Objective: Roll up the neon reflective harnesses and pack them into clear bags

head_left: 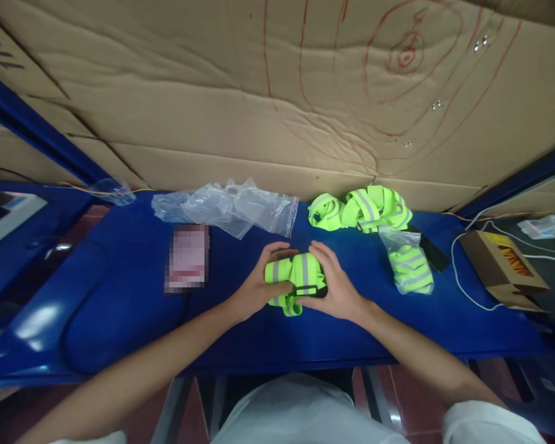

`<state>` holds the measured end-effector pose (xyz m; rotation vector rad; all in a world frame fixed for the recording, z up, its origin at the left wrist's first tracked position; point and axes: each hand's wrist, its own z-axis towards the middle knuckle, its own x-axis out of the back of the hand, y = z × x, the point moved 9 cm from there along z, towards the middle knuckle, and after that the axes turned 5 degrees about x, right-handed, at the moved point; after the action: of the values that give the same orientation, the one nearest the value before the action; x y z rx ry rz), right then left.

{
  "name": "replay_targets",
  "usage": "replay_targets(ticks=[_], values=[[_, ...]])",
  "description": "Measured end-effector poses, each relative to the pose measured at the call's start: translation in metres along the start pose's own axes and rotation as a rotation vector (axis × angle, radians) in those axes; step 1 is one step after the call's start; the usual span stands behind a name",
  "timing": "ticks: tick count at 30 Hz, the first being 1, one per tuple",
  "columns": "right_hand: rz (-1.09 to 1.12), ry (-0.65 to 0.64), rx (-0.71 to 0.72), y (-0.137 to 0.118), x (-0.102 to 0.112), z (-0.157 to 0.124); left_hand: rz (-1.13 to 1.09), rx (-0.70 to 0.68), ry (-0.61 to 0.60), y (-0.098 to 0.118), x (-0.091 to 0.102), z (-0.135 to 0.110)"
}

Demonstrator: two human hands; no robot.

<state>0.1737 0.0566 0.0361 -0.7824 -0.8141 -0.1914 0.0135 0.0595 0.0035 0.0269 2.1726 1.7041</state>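
Observation:
Between my two hands is a folded bundle of neon yellow-green reflective strap, with grey stripes and a black buckle on its front. My left hand grips the bundle's left side, thumb across the front. Around the right side closes my right hand, its thumb low near the buckle. A short loop of strap hangs from the bottom of the bundle. Behind it, more loose reflective straps lie heaped against the cardboard. To the right, a clear bag holding a folded reflective strap rests on the blue table.
Clear zip bags lie along the back of the blue table. A blurred-out flat item sits at left. Toward the right are a dark flat object, an open cardboard box and white cables. A cardboard wall stands behind.

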Motion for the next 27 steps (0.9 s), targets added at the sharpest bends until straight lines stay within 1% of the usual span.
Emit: replay_targets(ticks=[4, 6, 9, 12, 14, 15, 19, 21, 25, 27], values=[[-0.039, 0.051, -0.036, -0.002, 0.003, -0.001, 0.173, 0.001, 0.154, -0.002, 0.008, 0.0], [-0.074, 0.052, -0.034, -0.001, 0.005, 0.0, 0.21, 0.025, 0.206, -0.002, 0.012, -0.001], [-0.155, 0.02, 0.012, -0.001, 0.005, 0.002, 0.213, 0.072, 0.22, -0.004, 0.014, -0.003], [-0.228, -0.027, 0.11, -0.006, 0.002, 0.003, 0.195, 0.125, 0.19, -0.006, 0.014, -0.005], [-0.218, -0.006, 0.17, -0.011, 0.006, 0.003, 0.137, 0.182, 0.175, -0.009, 0.015, -0.005], [-0.194, 0.019, 0.175, -0.011, 0.009, 0.003, 0.095, 0.212, 0.171, -0.01, 0.015, -0.005], [-0.023, 0.104, 0.068, -0.002, 0.02, 0.004, -0.003, 0.283, 0.173, -0.011, 0.019, -0.003], [0.043, 0.139, 0.034, 0.0, 0.022, 0.004, -0.011, 0.285, 0.189, -0.011, 0.021, -0.002], [0.064, 0.168, 0.025, 0.0, 0.024, 0.002, 0.031, 0.228, 0.262, -0.007, 0.03, -0.001], [0.066, 0.214, -0.023, 0.005, 0.03, -0.002, 0.075, 0.184, 0.322, -0.002, 0.037, -0.001]])
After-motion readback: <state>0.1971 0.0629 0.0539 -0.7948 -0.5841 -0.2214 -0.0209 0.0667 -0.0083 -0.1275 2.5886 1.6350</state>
